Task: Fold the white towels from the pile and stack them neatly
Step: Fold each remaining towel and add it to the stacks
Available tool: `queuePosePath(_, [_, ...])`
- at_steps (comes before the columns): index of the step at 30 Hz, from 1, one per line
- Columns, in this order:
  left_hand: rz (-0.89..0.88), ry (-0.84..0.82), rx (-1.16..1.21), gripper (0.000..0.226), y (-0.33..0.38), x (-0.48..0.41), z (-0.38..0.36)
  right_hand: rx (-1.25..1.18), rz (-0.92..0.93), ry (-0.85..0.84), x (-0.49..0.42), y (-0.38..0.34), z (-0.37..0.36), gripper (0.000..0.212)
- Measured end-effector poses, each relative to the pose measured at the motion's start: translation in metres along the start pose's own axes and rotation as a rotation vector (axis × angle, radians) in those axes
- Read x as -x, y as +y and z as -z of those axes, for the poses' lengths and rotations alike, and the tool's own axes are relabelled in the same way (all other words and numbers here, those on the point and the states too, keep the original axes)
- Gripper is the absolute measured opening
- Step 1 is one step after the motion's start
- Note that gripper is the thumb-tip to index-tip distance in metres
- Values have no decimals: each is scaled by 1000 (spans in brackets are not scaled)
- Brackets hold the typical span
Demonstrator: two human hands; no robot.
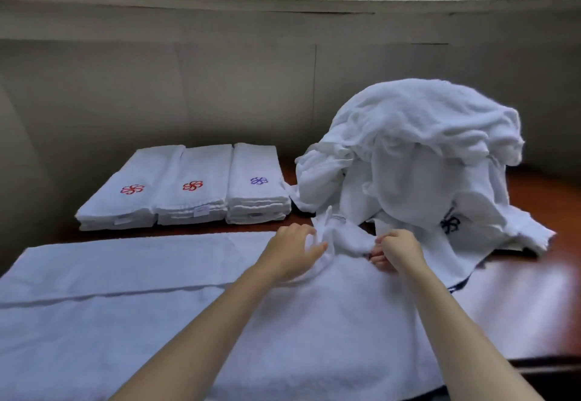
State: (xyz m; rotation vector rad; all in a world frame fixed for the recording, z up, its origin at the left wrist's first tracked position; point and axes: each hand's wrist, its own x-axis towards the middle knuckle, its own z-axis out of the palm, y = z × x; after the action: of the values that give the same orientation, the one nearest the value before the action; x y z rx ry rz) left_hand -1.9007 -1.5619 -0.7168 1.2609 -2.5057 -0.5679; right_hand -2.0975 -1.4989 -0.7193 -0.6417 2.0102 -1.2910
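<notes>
White: three folded stacks (185, 187), one pile (418, 155), perhaps two towels.

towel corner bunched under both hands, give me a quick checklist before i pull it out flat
1. Left hand on the bunched corner: ok, its fingers curl round the cloth.
2. Right hand gripping the same corner: ok, it pinches the fabric's right side.
3. Spread towel lying flat on the left: ok, with only one long crease.
4. Corner free of the unfolded pile: cannot tell, the pile's lower edge drapes right beside it.
5. Folded stacks out of the way: ok, three neat stacks sit behind the towel.
6. Bare table to spread toward on the right: ok, some wood shows.
</notes>
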Motion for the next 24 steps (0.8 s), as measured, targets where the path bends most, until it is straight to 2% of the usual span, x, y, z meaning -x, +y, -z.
queuePosePath(2, [92,17,113,65,32,-29,-14,-49,-28,-33,-7,3,2,32])
queuePosePath(4, [262,45,181,66,50,-59,-22,-24,-30,-51,-13,6,4,36])
queuePosePath(6, [362,16,129,50,56,-83,-23,-42,-66,-92,-20,7,8,43])
queuePosePath(8, [363,42,96,30,58,-97,-19,-78,-110,-129,-26,6,12,35])
queuePosePath(10, [244,158,171,21,63,-104,-13,-115,-118,-155,-28,4,20,30])
queuePosePath(12, [7,282,320,14,75,-97,-9,-225,-113,-188,-27,1,28,27])
queuePosePath(13, [-113,291,415,10,82,-90,-7,-317,-132,-224,-26,1,35,33])
queuePosePath(15, [-301,130,567,6,90,-70,-8,-507,-194,-343,-28,1,47,55])
queuePosePath(17, [-368,-228,629,11,91,-51,-12,-612,-233,-428,-27,-1,55,63])
queuePosePath(18, [-364,-371,617,13,88,-44,-14,-580,-233,-410,-25,-3,55,57])
queuePosePath(19, [-344,-426,579,14,83,-39,-16,-438,-192,-382,-24,-2,53,49])
queuePosePath(20, [-316,-409,544,15,76,-37,-17,-213,-120,-346,-23,-2,51,47])
queuePosePath(22, [-241,-297,510,15,58,-34,-12,233,49,-155,-22,1,47,57])
queuePosePath(23, [-208,-245,496,15,47,-33,-9,314,117,-81,-21,0,46,55])
queuePosePath(24, [-183,-196,454,15,36,-32,-4,293,144,-51,-18,-3,48,50])
